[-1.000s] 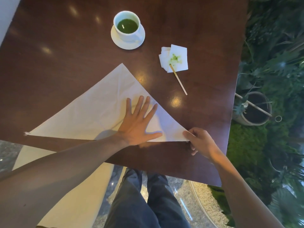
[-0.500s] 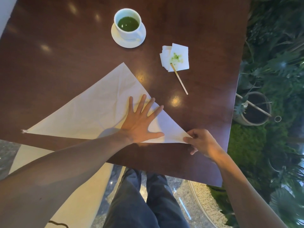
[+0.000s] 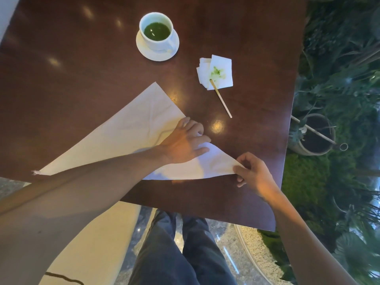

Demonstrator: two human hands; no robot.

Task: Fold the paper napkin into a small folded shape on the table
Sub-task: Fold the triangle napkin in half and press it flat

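Note:
A large white paper napkin point(image 3: 127, 130) lies folded into a triangle on the dark wooden table point(image 3: 61, 68), its long edge toward me. My left hand point(image 3: 185, 142) rests on the napkin's right half, fingers curled at its upper right edge. My right hand point(image 3: 251, 173) pinches the napkin's right corner between thumb and fingers, close to the table's right edge. My left forearm covers the middle of the napkin's near edge.
A white cup of green drink on a saucer point(image 3: 157, 37) stands at the back. Small stained napkins point(image 3: 218, 72) and a wooden stirrer point(image 3: 222, 100) lie to the right. Potted plants point(image 3: 314, 134) sit beyond the right table edge. My legs are below.
My left hand slid right across the napkin and its spread fingers curled in at the upper right edge. My right hand stayed at the right corner, still pinching it.

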